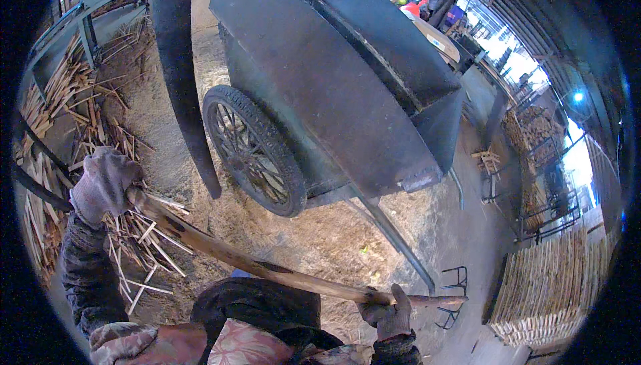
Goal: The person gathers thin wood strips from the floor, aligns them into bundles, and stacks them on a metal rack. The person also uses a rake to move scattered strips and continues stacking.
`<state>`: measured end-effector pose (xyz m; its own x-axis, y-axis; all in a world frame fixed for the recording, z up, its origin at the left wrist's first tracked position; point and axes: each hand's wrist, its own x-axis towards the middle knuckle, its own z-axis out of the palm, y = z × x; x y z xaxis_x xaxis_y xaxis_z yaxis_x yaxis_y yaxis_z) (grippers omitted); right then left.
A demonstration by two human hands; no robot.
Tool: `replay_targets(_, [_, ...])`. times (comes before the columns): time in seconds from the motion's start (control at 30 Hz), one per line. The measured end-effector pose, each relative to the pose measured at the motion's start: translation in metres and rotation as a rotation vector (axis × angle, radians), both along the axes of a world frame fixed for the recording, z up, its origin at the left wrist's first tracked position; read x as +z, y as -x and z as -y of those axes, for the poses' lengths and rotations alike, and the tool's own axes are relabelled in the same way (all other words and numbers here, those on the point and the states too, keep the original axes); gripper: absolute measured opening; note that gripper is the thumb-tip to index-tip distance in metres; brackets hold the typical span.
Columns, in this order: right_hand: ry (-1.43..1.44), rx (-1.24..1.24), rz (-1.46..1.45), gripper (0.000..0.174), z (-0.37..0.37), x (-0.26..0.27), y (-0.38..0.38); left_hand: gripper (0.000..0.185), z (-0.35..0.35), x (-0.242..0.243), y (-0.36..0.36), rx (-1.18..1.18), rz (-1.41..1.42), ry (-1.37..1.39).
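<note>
A long, slightly bent wooden pole [240, 262] with dark bark patches slants across in front of my body. My left hand [106, 184], in a pale knitted glove, is closed around its raised left end. Near the other end, my right hand [384, 311], also gloved, holds the pole from below with the thumb up along its side. Beyond the pole stands a dark sheet-metal handcart [320, 94] with flared sides. Its spoked wheel [253, 149] faces me, and a metal handle leg [400, 245] slopes down near my right hand. My legs hide part of the floor.
Thin wood offcuts [90, 104] lie heaped at the left. A dark post [173, 64] rises left of the cart. Sawdust [325, 235] covers the floor. Stacked wooden strips [546, 285] stand at the right, and a bent metal rod stand [454, 279] lies behind the pole's tip.
</note>
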<state>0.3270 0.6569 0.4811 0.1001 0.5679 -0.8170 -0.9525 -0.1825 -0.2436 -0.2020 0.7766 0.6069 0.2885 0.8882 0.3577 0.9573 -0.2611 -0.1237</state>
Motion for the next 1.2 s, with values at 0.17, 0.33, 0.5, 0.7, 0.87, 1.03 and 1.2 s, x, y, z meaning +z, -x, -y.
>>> replay_targets(0.17, [0.108, 0.070, 0.086, 0.050, -0.048, 0.007, -0.047, 0.022, -0.025, -0.016, -0.064, 0.136, -0.296, -0.047])
replay_targets(0.33, [0.041, 0.242, 0.031, 0.049, -0.082, -0.021, -0.132, 0.020, 0.002, 0.006, -0.155, 0.248, -0.164, -0.041])
replay_targets(0.5, [0.091, 0.307, 0.026, 0.040, -0.122, -0.035, -0.206, 0.017, 0.021, 0.028, -0.245, 0.291, -0.290, 0.088])
replay_targets(0.7, [0.092, 0.282, -0.038, 0.029, -0.178, -0.085, -0.246, 0.017, 0.044, 0.000, -0.314, 0.361, -0.105, 0.186])
replay_targets(0.87, [0.088, 0.262, -0.018, 0.024, -0.242, -0.185, -0.305, 0.015, 0.048, -0.056, -0.361, 0.434, -0.025, 0.273])
replay_targets(1.03, [-0.257, 0.522, 0.376, 0.008, -0.297, -0.237, -0.319, 0.014, 0.028, -0.159, -0.416, 0.135, 0.938, 0.192])
replay_targets(1.2, [-0.787, 0.761, 0.328, 0.011, -0.312, -0.258, -0.315, 0.010, -0.032, -0.148, -0.511, -0.060, -0.098, -0.084])
